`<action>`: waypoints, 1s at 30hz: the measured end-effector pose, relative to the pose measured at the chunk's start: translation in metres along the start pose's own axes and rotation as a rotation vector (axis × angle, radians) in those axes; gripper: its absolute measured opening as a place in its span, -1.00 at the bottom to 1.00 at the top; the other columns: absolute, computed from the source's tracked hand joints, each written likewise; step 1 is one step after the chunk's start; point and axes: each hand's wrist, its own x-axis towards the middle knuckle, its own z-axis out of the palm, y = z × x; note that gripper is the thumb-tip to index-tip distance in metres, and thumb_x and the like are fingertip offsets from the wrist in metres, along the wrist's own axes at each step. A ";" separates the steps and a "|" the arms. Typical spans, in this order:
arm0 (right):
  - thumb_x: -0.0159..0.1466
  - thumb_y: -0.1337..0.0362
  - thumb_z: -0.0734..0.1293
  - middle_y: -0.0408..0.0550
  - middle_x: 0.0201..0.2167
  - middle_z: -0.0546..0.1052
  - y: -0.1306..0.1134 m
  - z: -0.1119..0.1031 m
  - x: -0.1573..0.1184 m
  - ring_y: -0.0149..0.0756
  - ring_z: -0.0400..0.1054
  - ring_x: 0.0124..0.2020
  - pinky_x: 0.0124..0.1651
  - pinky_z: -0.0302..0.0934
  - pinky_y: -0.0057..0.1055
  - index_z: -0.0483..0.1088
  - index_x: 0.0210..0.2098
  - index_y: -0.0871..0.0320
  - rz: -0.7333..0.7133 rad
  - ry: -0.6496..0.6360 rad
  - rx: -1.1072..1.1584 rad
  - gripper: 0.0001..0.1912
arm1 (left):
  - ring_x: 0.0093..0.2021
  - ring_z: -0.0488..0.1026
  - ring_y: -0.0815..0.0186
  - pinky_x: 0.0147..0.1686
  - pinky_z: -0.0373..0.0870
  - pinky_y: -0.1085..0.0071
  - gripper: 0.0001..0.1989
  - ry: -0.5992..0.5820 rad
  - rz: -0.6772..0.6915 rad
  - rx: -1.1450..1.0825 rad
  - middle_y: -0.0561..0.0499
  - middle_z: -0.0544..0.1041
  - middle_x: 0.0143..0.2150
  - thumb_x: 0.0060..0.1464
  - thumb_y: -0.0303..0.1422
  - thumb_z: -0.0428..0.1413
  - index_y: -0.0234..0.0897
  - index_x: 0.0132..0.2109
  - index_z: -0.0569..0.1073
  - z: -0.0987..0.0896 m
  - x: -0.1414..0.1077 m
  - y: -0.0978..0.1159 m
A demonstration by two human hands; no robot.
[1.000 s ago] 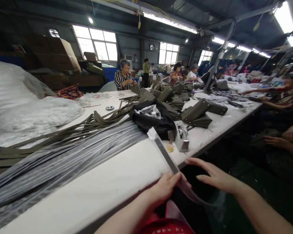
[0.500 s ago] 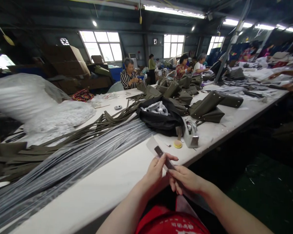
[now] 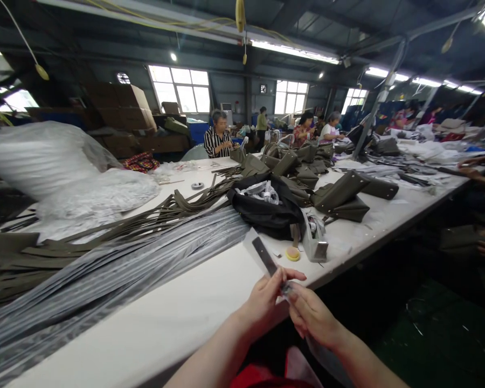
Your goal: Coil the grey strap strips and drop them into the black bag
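Observation:
A dark strap (image 3: 263,255) with a small hole or stud near its end lies along a thin clear plastic sleeve (image 3: 249,240). My left hand (image 3: 269,293) pinches the strap between thumb and fingers at the table's near edge. Close beside it, my right hand (image 3: 312,312) is closed on the plastic, which is bunched between the two hands. More of the plastic hangs down below my right wrist. Just beyond my hands lie a round yellow-rimmed tin (image 3: 292,254) and a grey tape dispenser (image 3: 317,242).
A black bag (image 3: 267,210) stuffed with clear plastic stands ahead. Long plastic-wrapped strips (image 3: 145,264) and olive straps (image 3: 173,207) run along the left. Olive bags (image 3: 341,196) are heaped farther back. A co-worker in stripes (image 3: 217,139) sits across the white table (image 3: 153,318).
My right hand has closed on the plastic next to my left hand, bunching it. More of the strap's far end shows beyond my left hand. The camera view has tilted up slightly.

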 end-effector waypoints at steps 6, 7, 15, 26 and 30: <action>0.20 -0.24 0.23 -0.47 -0.87 0.05 -0.005 0.000 0.006 -0.60 -0.21 -0.87 -0.78 -0.01 -0.63 0.30 -0.14 0.17 0.187 0.132 0.287 -0.42 | -0.25 0.52 0.21 -0.16 0.42 0.29 -0.35 -0.190 -0.011 0.026 -0.12 0.54 -0.29 0.20 0.06 -0.13 -0.33 0.22 0.25 0.001 -0.007 -0.029; 0.18 -0.24 0.25 -0.47 -0.88 0.05 -0.003 -0.003 0.005 -0.61 -0.21 -0.87 -0.79 -0.02 -0.64 0.30 -0.21 0.17 0.206 0.133 0.302 -0.44 | -0.23 0.52 0.21 -0.13 0.41 0.27 -0.36 -0.200 -0.002 0.042 -0.12 0.54 -0.27 0.20 0.04 -0.10 -0.33 0.23 0.24 -0.001 -0.007 -0.033; 0.20 -0.18 0.28 -0.47 -0.84 0.10 0.001 -0.012 -0.003 -0.64 -0.22 -0.87 -0.79 0.00 -0.66 0.26 -0.29 0.14 0.248 0.047 0.311 -0.53 | -0.24 0.51 0.13 -0.02 0.35 0.15 -0.36 -0.381 -0.055 0.085 -0.18 0.56 -0.38 0.19 0.07 -0.12 -0.48 -0.17 0.53 -0.010 0.001 -0.042; 0.21 -0.09 0.27 -0.31 -0.80 0.17 -0.001 -0.043 -0.010 -0.53 0.02 -0.78 -0.71 -0.12 -0.56 0.39 -0.51 0.20 0.138 0.165 -0.361 -0.54 | 0.08 0.39 -0.01 0.11 0.17 0.04 -0.38 -0.303 -0.116 -0.248 -0.26 0.46 0.09 -0.01 -0.17 0.13 -0.36 0.18 0.33 -0.064 0.009 -0.008; 0.24 0.03 0.27 -0.23 -0.70 0.32 -0.015 -0.056 -0.015 -0.50 0.11 -0.68 -0.61 -0.10 -0.53 0.47 -0.51 0.22 0.148 -0.027 -0.651 -0.60 | -0.14 0.48 0.15 -0.04 0.29 0.22 -0.45 -0.378 -0.319 0.040 -0.21 0.55 -0.11 0.11 0.03 0.02 -0.40 -0.05 0.50 -0.079 0.019 0.012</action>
